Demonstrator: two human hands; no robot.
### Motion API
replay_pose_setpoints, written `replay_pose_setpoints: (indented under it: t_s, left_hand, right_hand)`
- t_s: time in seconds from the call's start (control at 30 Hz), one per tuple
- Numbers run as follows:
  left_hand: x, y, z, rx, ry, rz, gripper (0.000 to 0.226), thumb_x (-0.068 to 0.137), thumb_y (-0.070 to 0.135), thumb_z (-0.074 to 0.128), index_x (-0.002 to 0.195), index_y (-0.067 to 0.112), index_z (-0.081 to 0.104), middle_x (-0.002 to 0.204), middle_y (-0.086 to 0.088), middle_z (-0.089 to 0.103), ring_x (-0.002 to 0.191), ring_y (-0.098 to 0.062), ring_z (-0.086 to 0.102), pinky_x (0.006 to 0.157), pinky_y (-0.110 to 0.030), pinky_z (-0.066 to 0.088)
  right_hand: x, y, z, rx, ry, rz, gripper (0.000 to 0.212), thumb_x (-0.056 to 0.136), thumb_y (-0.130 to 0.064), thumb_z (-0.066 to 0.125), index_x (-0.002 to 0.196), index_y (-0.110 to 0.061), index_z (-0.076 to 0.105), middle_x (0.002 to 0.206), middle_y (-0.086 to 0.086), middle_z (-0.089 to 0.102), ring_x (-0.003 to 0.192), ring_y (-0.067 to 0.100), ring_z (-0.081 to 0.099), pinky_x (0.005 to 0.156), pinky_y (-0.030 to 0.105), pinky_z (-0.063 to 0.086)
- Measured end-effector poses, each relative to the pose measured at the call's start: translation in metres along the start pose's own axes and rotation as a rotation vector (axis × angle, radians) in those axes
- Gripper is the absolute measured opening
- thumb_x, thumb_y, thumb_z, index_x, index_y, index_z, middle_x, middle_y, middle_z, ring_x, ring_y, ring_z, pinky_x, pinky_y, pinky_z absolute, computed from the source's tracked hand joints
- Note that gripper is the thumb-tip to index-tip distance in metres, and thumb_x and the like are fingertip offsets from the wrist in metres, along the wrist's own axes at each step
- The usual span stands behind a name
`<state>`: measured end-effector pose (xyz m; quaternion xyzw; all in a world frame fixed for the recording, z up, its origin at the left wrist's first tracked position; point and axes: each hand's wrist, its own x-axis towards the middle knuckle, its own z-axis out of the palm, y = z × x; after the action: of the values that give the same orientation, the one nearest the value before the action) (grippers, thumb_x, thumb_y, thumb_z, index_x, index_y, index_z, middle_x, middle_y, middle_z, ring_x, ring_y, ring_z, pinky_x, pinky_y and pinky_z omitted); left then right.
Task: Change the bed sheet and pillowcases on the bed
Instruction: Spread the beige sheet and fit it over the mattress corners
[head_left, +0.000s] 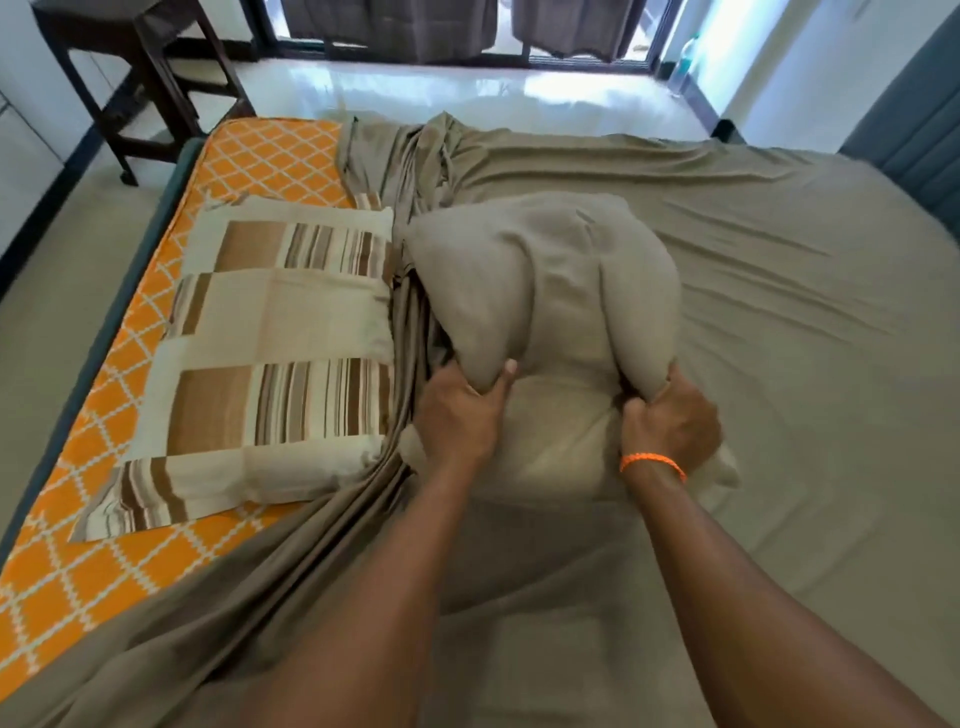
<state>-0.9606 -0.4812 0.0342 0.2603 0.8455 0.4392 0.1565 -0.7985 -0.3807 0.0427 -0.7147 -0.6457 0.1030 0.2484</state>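
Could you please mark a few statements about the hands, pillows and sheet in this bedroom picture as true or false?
1. Both hands grip the taupe pillowcase. True: the left hand and the right hand each hold its near edge.
2. The striped pillow lies to the right of the taupe one. False: it lies to its left, on the orange mattress.
3. The taupe bed sheet covers the whole mattress. False: the left part of the mattress is bare, with the sheet bunched beside it.
4. An orange bracelet is on the right wrist. True.
5. A dark wooden chair stands beyond the bed at upper left. True.
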Motion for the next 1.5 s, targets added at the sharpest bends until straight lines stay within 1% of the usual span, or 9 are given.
replay_pose_setpoints:
  t_s: [0.17, 0.3, 0.5, 0.73, 0.83, 0.9, 1.07, 1.33, 1.5]
  left_hand:
    - [-0.016, -0.031, 0.019, 0.038, -0.326, 0.102, 0.054, 0.100, 0.049, 0.062, 0.148, 0.025, 0.053, 0.126, -0.004, 0.068, 0.113, -0.026, 0.065, 0.093, -0.035, 0.050]
    - [0.011, -0.088, -0.009, 0.018, -0.123, 0.049, 0.041, 0.104, 0.034, 0.056, 0.143, 0.026, 0.062, 0.119, 0.000, 0.067, 0.109, -0.022, 0.063, 0.097, -0.046, 0.054]
    - [0.094, -0.192, -0.101, -0.097, 0.106, -0.230, 0.031, 0.099, 0.021, 0.065, 0.129, 0.015, 0.069, 0.124, -0.004, 0.069, 0.113, -0.023, 0.066, 0.093, -0.026, 0.048]
    - [0.149, -0.283, -0.176, -0.133, 0.194, -0.571, 0.137, 0.070, 0.046, 0.094, 0.166, 0.027, -0.001, 0.173, -0.005, 0.006, 0.158, -0.025, 0.017, 0.126, -0.045, 0.027]
    - [0.167, -0.301, -0.186, -0.279, 0.140, -0.653, 0.157, 0.056, 0.047, 0.102, 0.165, 0.032, -0.011, 0.172, -0.008, 0.016, 0.155, -0.030, 0.027, 0.121, -0.051, 0.035]
    - [0.179, -0.310, -0.195, -0.454, 0.138, -0.705, 0.151, 0.039, 0.056, 0.103, 0.163, 0.024, 0.022, 0.158, -0.010, 0.044, 0.140, -0.030, 0.050, 0.112, -0.050, 0.048]
    - [0.188, -0.311, -0.214, -0.763, 0.285, -0.643, 0.034, 0.078, 0.024, 0.092, 0.105, 0.019, 0.073, 0.102, -0.003, 0.079, 0.095, -0.023, 0.076, 0.090, -0.048, 0.063]
    - [0.184, -0.298, -0.261, -1.084, 0.314, -0.344, 0.039, 0.070, -0.010, 0.083, 0.102, 0.013, 0.082, 0.116, -0.018, 0.076, 0.112, -0.040, 0.072, 0.096, -0.067, 0.055]
    - [0.161, -0.223, -0.252, -1.097, 0.294, -0.176, 0.038, 0.075, -0.015, 0.076, 0.102, 0.011, 0.082, 0.113, -0.016, 0.077, 0.111, -0.036, 0.072, 0.095, -0.051, 0.060]
  right_hand:
    - [-0.002, 0.076, 0.028, -0.288, 0.042, 0.191, 0.087, 0.076, -0.018, 0.080, 0.152, -0.016, 0.036, 0.142, 0.026, 0.043, 0.130, 0.041, 0.042, 0.112, 0.060, 0.027]
    - [-0.039, 0.059, 0.064, -0.245, -0.107, -0.027, 0.053, 0.083, -0.005, 0.065, 0.134, -0.005, 0.055, 0.143, 0.025, 0.048, 0.130, 0.044, 0.045, 0.111, 0.054, 0.038]
    - [-0.120, -0.093, 0.136, 0.309, -0.451, -0.379, 0.042, 0.085, -0.004, 0.064, 0.127, -0.007, 0.066, 0.124, 0.015, 0.067, 0.115, 0.035, 0.062, 0.102, 0.042, 0.049]
    - [-0.173, -0.201, 0.213, 0.283, -1.014, 0.003, 0.110, 0.075, -0.063, 0.080, 0.158, -0.014, 0.027, 0.157, 0.012, 0.043, 0.144, 0.031, 0.043, 0.116, 0.043, 0.039]
    - [-0.176, -0.219, 0.231, 0.024, -0.961, -0.155, 0.100, 0.069, -0.077, 0.076, 0.142, -0.012, 0.051, 0.141, 0.012, 0.060, 0.130, 0.033, 0.056, 0.107, 0.041, 0.047]
    - [-0.182, -0.229, 0.234, -0.152, -0.894, -0.291, 0.090, 0.073, -0.080, 0.069, 0.135, -0.017, 0.057, 0.137, 0.010, 0.062, 0.130, 0.034, 0.054, 0.108, 0.044, 0.045]
    - [-0.216, -0.252, 0.230, -0.444, -0.391, -0.710, 0.029, 0.095, -0.031, 0.054, 0.113, -0.017, 0.072, 0.122, 0.009, 0.059, 0.122, 0.035, 0.046, 0.102, 0.052, 0.032]
    - [-0.249, -0.243, 0.210, 0.150, -0.149, -0.755, 0.031, 0.103, -0.030, 0.053, 0.117, -0.010, 0.070, 0.136, 0.013, 0.064, 0.132, 0.032, 0.055, 0.105, 0.046, 0.041]
    - [-0.215, -0.238, 0.173, 0.460, -0.131, -0.615, 0.031, 0.103, -0.020, 0.060, 0.125, -0.001, 0.068, 0.136, 0.016, 0.064, 0.124, 0.033, 0.061, 0.100, 0.045, 0.053]
